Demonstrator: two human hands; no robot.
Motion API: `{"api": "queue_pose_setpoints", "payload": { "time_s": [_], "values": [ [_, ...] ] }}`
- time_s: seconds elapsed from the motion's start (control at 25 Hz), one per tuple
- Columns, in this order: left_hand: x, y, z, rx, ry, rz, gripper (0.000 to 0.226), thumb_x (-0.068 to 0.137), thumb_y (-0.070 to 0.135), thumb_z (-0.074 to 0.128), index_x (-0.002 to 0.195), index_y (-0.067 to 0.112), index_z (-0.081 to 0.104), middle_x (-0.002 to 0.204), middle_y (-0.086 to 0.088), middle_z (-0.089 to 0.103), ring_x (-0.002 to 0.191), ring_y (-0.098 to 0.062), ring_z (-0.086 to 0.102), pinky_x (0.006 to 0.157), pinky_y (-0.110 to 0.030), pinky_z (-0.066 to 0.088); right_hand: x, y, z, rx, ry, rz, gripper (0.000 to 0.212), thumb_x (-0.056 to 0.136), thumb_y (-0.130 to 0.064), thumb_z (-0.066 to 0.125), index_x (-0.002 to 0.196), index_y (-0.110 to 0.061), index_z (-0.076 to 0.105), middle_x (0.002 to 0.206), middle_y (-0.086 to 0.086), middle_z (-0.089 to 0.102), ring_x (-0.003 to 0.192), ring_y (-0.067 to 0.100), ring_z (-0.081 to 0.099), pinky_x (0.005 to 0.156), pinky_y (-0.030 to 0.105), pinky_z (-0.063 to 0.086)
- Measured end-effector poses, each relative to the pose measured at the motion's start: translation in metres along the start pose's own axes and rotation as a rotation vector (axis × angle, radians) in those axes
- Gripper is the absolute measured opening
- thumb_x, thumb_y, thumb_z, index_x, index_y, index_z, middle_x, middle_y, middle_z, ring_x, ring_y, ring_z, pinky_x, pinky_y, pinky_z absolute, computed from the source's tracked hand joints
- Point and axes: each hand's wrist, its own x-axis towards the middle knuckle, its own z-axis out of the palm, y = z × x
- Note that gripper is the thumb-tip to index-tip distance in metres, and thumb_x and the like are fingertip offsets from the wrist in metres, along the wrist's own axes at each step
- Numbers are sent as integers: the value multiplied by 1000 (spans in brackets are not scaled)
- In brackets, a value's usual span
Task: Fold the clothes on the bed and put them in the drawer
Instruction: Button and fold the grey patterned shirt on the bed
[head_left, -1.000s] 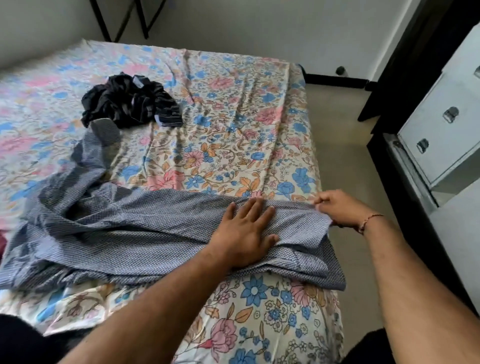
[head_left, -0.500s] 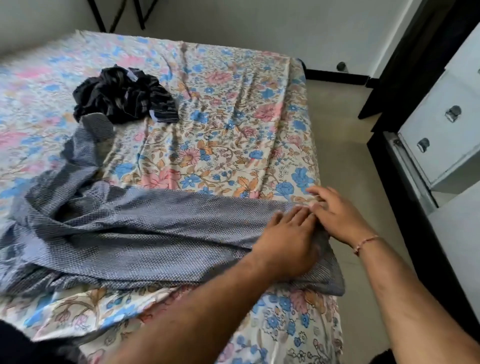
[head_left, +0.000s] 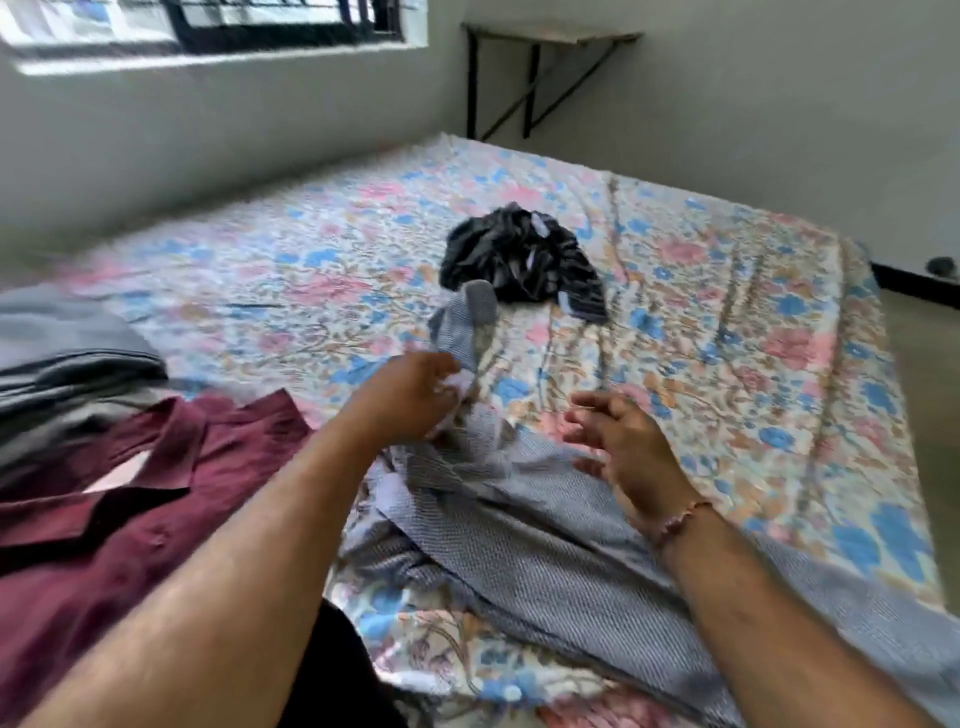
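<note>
Floral sheets in pink, blue and orange cover the bed (head_left: 727, 291) that fills my view, with grey walls and a barred window behind it. On the near part of that bed lies the grey checked shirt (head_left: 545, 525), spread in loose folds from the middle toward the right edge, one sleeve (head_left: 465, 322) stretching away from me. I see the left hand (head_left: 410, 397) pinching that sleeve near its base, fingers curled round the cloth. My view of the right hand (head_left: 618, 441) shows it just above the shirt's body, fingers loosely bent and gripping nothing. Beyond the sleeve's tip, touching or nearly so, sits a crumpled dark striped garment (head_left: 522, 260). Left of the checked shirt lies a maroon shirt (head_left: 145, 493), collar showing, and past it a stack of grey folded clothes (head_left: 62, 353). Against the far wall stands a small folding shelf (head_left: 550, 36); the frame is blurred throughout.
</note>
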Motion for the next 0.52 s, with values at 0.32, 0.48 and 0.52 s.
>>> {"api": "queue_pose_setpoints", "payload": {
  "time_s": [0.32,0.48,0.52],
  "values": [
    [46,-70,17,-232,-18,-289,30,99,30,62,123,16,71,126,-9,71,108,-25,66,94,-35,52,122,-28,116,-551,109,-157,18,95,-25,64,113,-23,60,95,-6,63,86,18,61,74,33,48],
    [47,-74,33,-253,-5,-194,31,101,48,58,115,25,74,114,-4,75,100,-24,69,86,-34,53,193,-38,154,-518,-8,-127,69,90,-29,71,149,-29,35,130,3,57,107,21,59,85,31,49],
    [47,-69,40,-198,13,-148,33,101,51,56,114,26,73,111,-2,76,98,-24,69,84,-34,54,212,-39,163,-585,-88,-105,76,89,-31,73,153,-30,33,142,4,49,119,23,55,93,34,48]
  ]
}}
